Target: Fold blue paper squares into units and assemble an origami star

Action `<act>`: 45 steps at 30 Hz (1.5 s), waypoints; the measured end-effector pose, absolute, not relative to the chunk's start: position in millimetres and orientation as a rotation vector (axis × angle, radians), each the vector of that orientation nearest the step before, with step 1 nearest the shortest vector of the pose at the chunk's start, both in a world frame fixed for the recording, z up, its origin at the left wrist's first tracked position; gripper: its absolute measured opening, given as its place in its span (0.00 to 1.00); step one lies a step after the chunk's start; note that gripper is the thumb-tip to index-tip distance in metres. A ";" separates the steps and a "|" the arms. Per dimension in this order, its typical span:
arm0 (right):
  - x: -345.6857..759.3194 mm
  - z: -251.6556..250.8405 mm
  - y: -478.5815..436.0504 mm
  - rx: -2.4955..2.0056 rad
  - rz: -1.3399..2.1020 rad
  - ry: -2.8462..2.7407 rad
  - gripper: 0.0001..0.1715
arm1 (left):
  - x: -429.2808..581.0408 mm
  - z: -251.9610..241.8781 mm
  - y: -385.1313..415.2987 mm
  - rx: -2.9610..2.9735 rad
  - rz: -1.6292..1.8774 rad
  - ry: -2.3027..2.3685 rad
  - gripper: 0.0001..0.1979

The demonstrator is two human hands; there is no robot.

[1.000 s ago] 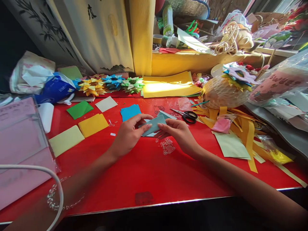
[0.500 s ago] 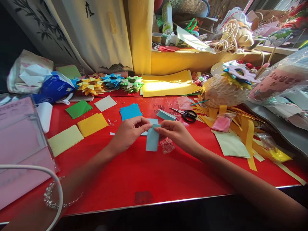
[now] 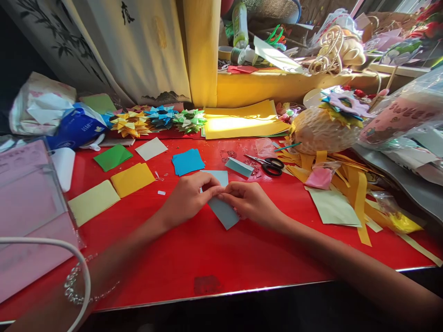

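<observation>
Between my two hands, above the middle of the red table, is a pale blue folded paper strip (image 3: 224, 215), its lower end tilted down to the right. My left hand (image 3: 188, 196) pinches its upper end. From the other side my right hand (image 3: 254, 200) pinches the same end, the fingertips of both hands meeting. Just behind them lies another pale blue sheet (image 3: 220, 175), partly covered by my fingers. A folded pale blue piece (image 3: 239, 167) rests behind my right hand, beside the black-handled scissors (image 3: 268, 164). A stack of bright blue paper (image 3: 188, 162) lies behind my left hand.
Yellow (image 3: 133, 180), cream (image 3: 93, 202), green (image 3: 113, 157) and white (image 3: 151, 148) papers lie left. Folded paper stars (image 3: 129, 123) line the back near yellow sheets (image 3: 242, 121). Yellow strips (image 3: 360, 203) and pale green paper (image 3: 334, 206) lie right. A white cable (image 3: 86, 276) crosses the lower left.
Both hands have come closer together and slightly lower. The paper strip, upright before, now slants with its lower end to the right.
</observation>
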State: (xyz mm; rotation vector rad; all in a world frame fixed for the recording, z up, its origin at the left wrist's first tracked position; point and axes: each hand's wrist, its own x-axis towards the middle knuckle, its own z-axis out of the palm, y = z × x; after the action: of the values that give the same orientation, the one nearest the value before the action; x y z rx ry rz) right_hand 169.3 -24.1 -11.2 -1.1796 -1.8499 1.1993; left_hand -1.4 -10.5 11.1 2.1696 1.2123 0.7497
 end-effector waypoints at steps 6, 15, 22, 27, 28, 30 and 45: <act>170.8 -5.0 -23.9 -1.087 1.354 -1.742 0.14 | -13.3 17.3 -1.3 2.017 1.001 1.393 0.13; 199.4 10.5 1.0 -1.344 0.387 -1.875 0.14 | -24.2 11.5 13.4 2.008 0.954 1.399 0.14; 226.2 1.7 29.7 -1.752 -0.447 -2.270 0.19 | -26.2 -13.1 19.9 2.632 0.362 1.046 0.18; 217.3 2.9 21.4 -1.695 -0.428 -2.192 0.24 | -28.9 -10.4 19.4 2.705 0.300 1.075 0.18; 215.5 4.5 19.6 -1.672 -0.403 -2.147 0.24 | -29.5 -9.5 20.1 2.708 0.302 1.061 0.17; 211.9 7.7 16.3 -1.613 -0.280 -2.071 0.24 | -30.9 -8.0 21.8 2.697 0.308 1.035 0.16; 199.4 0.2 7.6 -1.277 1.567 -1.821 0.32 | -36.4 -4.4 24.7 2.700 0.246 0.951 0.15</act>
State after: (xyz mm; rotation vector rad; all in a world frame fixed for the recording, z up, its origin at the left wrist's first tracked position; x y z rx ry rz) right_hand 199.4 7.6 0.2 -1.2767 -1.8205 1.5674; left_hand -36.4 24.7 -4.4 2.6996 0.9508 0.2459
